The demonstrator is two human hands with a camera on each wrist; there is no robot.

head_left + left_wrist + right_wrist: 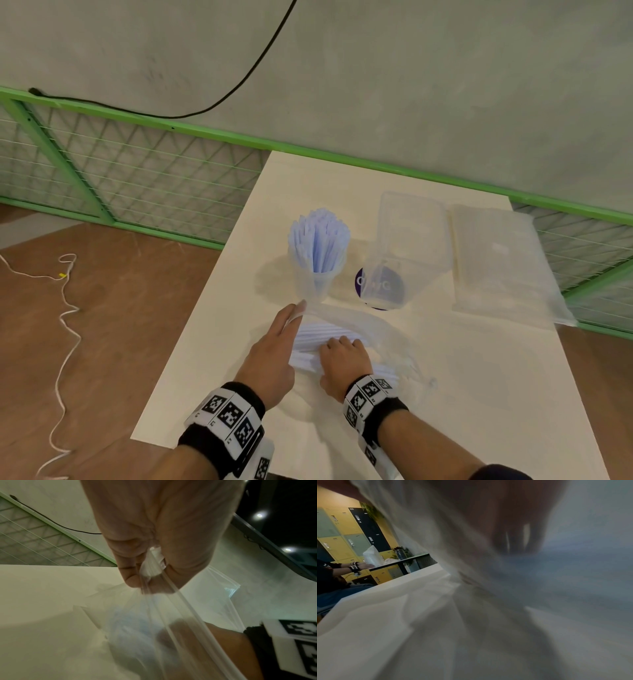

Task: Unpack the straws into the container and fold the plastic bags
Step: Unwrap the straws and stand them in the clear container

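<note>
A clear plastic bag (346, 322) lies open on the white table (212, 342), and a bundle of white straws (322, 337) shows through it. My left hand (296, 310) pinches the bag's mouth edge; in the left wrist view thumb and fingers (130, 577) squeeze the zip strip of the bag (154, 568). My right hand (334, 344) is curled over the straws, reaching into the bag. Its fingers (513, 536) look blurred through plastic in the right wrist view. Behind the hands, a clear cup (317, 281) stands upright, full of straws (320, 236).
An empty clear bag (407, 233) lies flat behind the cup's right side, over a purple round sticker (359, 284). A further translucent bag (500, 263) lies at the table's right. A green mesh fence (137, 178) runs behind. Another person (327, 574) sits at a far table.
</note>
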